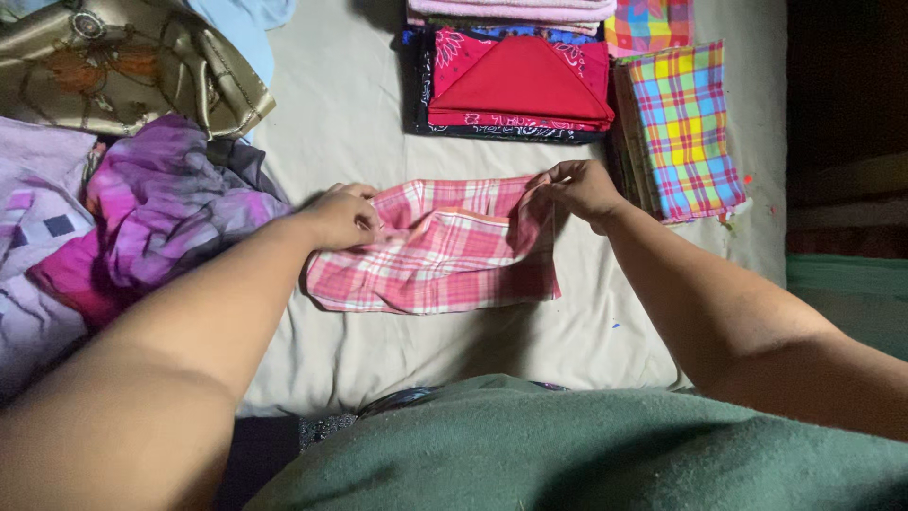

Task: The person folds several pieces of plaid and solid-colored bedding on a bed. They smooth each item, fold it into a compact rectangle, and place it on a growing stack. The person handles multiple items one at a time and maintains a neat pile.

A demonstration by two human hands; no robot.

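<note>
A pink and white checked cloth [445, 255] lies partly folded on the pale bedsheet [350, 123] in front of me. My left hand [342, 216] pinches its upper left corner. My right hand [582, 189] grips its upper right corner, lifting that edge slightly. The lower part of the cloth rests flat on the sheet.
A folded red cloth [520, 80] tops a stack of patterned fabrics behind the checked cloth. Folded multicoloured plaid cloths [683, 128] lie to the right. A heap of purple and pink garments [151, 213] sits at left, with a gold satin cloth [123, 61] behind it.
</note>
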